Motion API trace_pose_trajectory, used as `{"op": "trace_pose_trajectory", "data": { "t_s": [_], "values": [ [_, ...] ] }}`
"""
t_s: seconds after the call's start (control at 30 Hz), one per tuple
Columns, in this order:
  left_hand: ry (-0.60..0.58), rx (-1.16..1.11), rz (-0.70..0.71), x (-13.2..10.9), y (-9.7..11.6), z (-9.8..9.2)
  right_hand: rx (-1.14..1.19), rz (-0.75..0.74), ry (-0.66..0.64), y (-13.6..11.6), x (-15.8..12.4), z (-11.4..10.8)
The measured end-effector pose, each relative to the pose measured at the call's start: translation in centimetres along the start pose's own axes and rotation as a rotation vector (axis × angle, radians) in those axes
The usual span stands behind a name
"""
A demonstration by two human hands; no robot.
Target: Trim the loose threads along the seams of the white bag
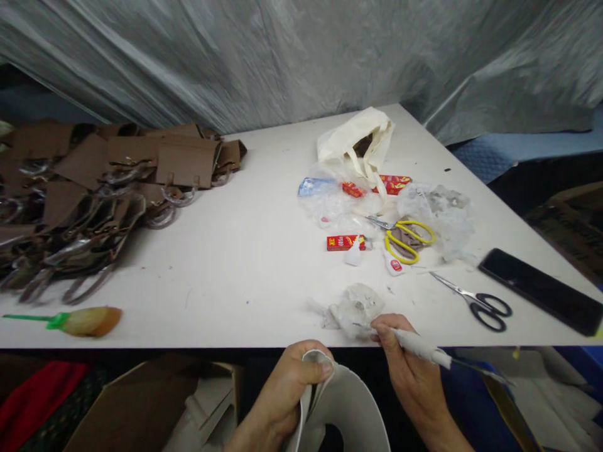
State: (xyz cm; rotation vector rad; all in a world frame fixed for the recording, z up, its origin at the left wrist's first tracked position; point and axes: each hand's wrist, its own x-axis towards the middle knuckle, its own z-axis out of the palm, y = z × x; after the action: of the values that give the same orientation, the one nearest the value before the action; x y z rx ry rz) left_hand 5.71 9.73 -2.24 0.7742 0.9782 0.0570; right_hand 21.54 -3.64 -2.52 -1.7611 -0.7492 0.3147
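At the table's front edge, my left hand (293,380) grips the rim of a curved, pale grey bag piece (360,392), thumb over the folded edge. Its lower part runs out of view. My right hand (417,383) is closed around a thin metal tool with a white wrapped handle (421,346). One slim end points left at a crumpled clear plastic wad (360,307) on the table; whether it touches I cannot tell. The other metal end sticks out to the right, blurred. Black-handled scissors (475,302) lie beyond my right hand.
Brown handbags (183,160) pile up at left, behind a green-handled brush (85,321). Yellow-handled scissors (409,238), a red box (346,242), small white bottles, plastic and a cream cloth bag (346,141) lie at right, near a black phone (541,290). Below stands a cardboard box (136,402).
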Motion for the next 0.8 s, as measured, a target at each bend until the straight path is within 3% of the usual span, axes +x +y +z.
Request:
{"op": "trace_pose_trajectory", "data": {
  "t_s": [0.33,0.53,0.7,0.8],
  "values": [
    [-0.052,-0.099,-0.053,1.5,0.1,-0.4,-0.057,-0.172,-0.07,0.3,0.5,0.5],
    [-0.065,-0.085,-0.073,1.0,0.8,-0.4,0.081,-0.032,-0.037,0.3,-0.2,0.0],
    [-0.109,-0.067,-0.106,1.5,0.7,-0.6,0.296,0.176,-0.248,0.2,-0.8,-0.1],
    [-0.172,-0.074,-0.116,1.7,0.7,-0.6,0.332,0.25,-0.298,0.5,-1.2,0.1]
  ]
}}
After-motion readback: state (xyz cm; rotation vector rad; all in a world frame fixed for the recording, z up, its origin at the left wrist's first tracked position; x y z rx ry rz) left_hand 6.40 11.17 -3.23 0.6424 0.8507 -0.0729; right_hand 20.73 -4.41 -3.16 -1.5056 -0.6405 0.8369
